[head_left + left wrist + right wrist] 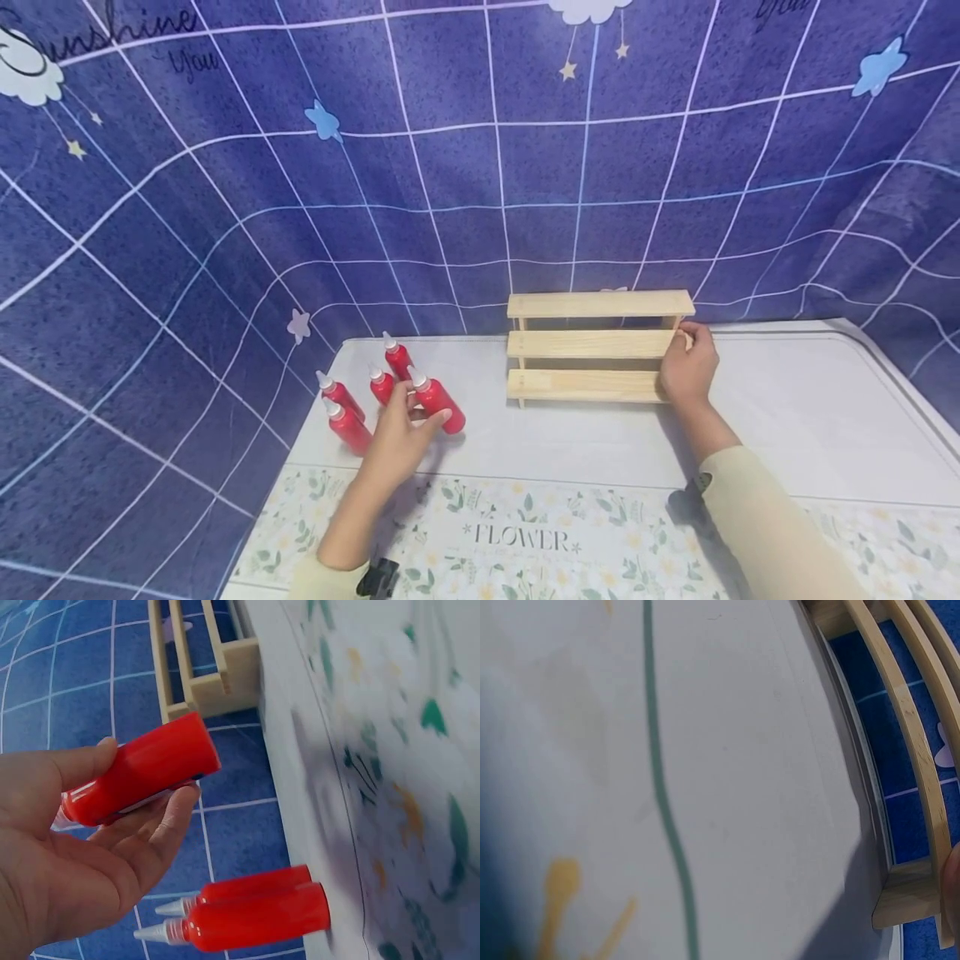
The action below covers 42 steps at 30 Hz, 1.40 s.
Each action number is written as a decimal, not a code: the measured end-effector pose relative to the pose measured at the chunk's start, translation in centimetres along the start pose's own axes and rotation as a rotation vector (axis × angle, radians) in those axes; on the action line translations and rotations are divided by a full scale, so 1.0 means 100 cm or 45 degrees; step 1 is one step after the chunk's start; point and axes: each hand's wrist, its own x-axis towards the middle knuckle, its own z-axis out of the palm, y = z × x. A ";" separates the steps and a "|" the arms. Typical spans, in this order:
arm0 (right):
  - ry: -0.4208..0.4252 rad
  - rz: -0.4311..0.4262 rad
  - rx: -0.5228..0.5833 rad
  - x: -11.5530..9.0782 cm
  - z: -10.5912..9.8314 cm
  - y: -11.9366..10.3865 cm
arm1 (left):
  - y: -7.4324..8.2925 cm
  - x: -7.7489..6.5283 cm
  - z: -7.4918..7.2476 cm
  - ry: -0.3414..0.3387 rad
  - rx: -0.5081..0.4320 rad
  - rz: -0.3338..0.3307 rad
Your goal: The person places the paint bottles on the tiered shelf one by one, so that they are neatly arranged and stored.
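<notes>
Bottle (pixel 444 408) tilted in the left hand (pixel 400 442), lifted off the desk (pixel 495 442), with 4 more bottles (pixel 350 429) standing near.
Its fingers (pixel 176 819) pinch the red body against the thumb; that smooth-looking wall could slip if the hold loosens, and a careless sideways swing could topple the neighbours crowding the knuckles. The right hand (pixel 690 367) grips the right end of the 3-tier wooden rack (pixel 600 343), its fingers partly hidden; an uneven pull there could skew or tip the light-looking frame.
</notes>
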 end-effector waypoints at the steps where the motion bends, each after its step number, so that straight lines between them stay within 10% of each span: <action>1: 0.004 -0.005 -0.003 0.000 0.001 0.000 | 0.001 0.001 0.001 0.004 -0.021 0.005; 23: 0.025 -0.039 -0.012 -0.001 0.001 0.004 | 0.017 0.008 0.018 0.054 -0.286 0.087; 42: -0.023 0.017 -0.020 -0.001 -0.001 0.001 | 0.023 0.011 0.028 0.009 -0.282 0.082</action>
